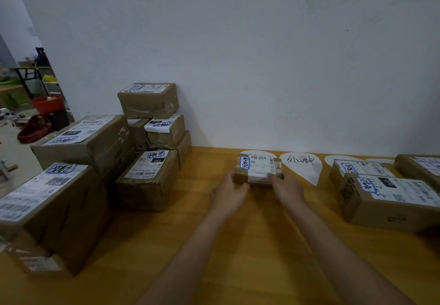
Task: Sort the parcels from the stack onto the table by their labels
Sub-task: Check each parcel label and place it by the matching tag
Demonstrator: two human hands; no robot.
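A small brown parcel with a white label sits on the yellow table, partly over a white paper marker near the wall. My left hand holds its left near corner and my right hand holds its right near corner. The stack of brown parcels stands at the table's left end, several boxes high, each with a white label. A second white marker with handwriting lies bare just right of the small parcel.
Three sorted parcels sit at the right: a large one in front, one behind it and one at the far right. A white wall runs behind the table. Clutter and a red bucket stand on the floor far left.
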